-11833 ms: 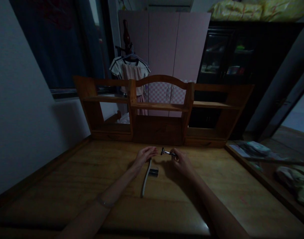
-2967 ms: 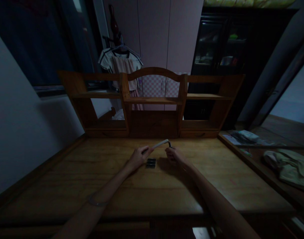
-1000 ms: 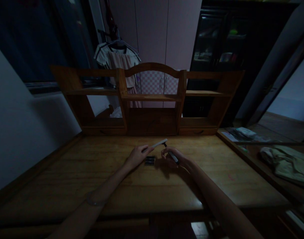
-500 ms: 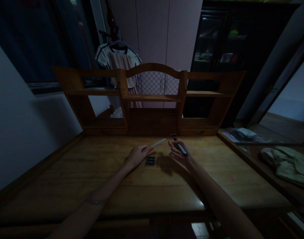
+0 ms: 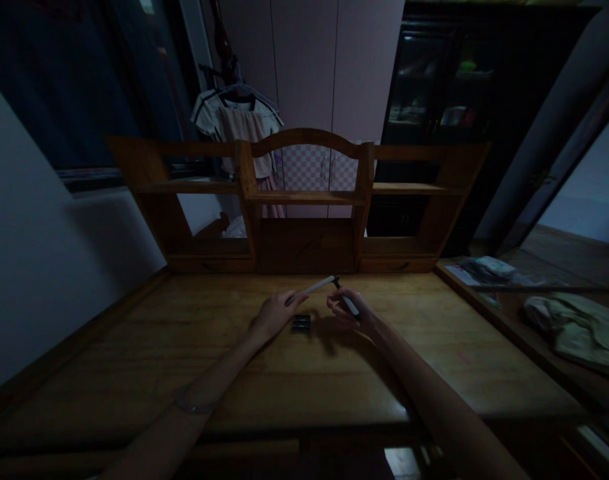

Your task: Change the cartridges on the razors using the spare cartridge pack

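Observation:
My left hand (image 5: 277,313) is closed on a thin pale stick (image 5: 317,287), which points up and to the right above the wooden desk (image 5: 209,373). In my right hand (image 5: 352,310) is a razor-like tool (image 5: 349,305) with a light and dark handle; its small dark head meets or nearly meets the tip of the stick. Between the hands, nearer the left one, a small dark pack with several parallel bars (image 5: 301,323) lies on the desk.
A wooden shelf unit (image 5: 309,197) stands along the desk's back edge. On the right, beyond the raised rim, are a plastic-wrapped item (image 5: 489,267) and a pale cloth bag (image 5: 579,330). A wall (image 5: 74,267) borders the left.
My right hand has moved left with the razor-like tool, bringing its head to the stick's tip. My left hand and the dark pack have hardly moved.

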